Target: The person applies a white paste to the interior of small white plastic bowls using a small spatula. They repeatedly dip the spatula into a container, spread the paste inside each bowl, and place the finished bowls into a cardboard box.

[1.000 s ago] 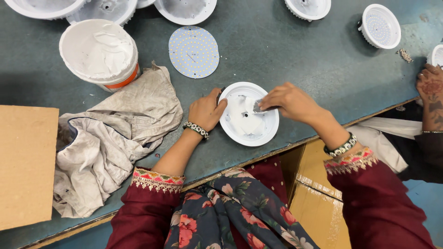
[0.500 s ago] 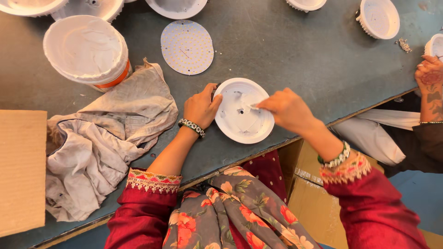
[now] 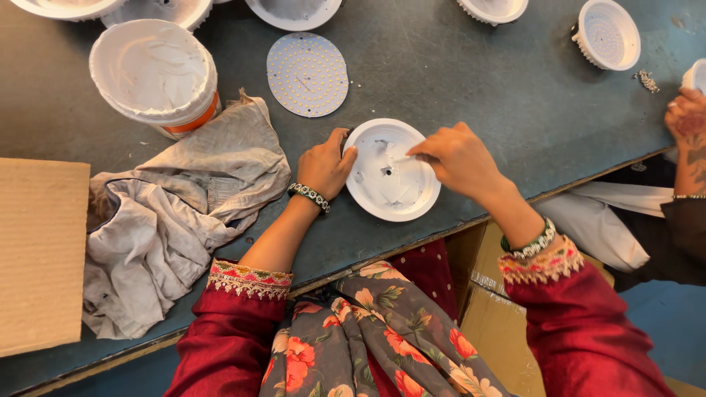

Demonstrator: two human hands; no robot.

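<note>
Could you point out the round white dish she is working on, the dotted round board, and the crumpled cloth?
white dish (image 3: 401, 192): head view, bare inner floor near its front rim.
dotted round board (image 3: 307, 73): head view, middle of its face.
crumpled cloth (image 3: 173, 220): head view, middle folds.

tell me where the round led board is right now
In the head view the round LED board lies flat on the table, up-left of the white housing, beside the paste tub.
</note>
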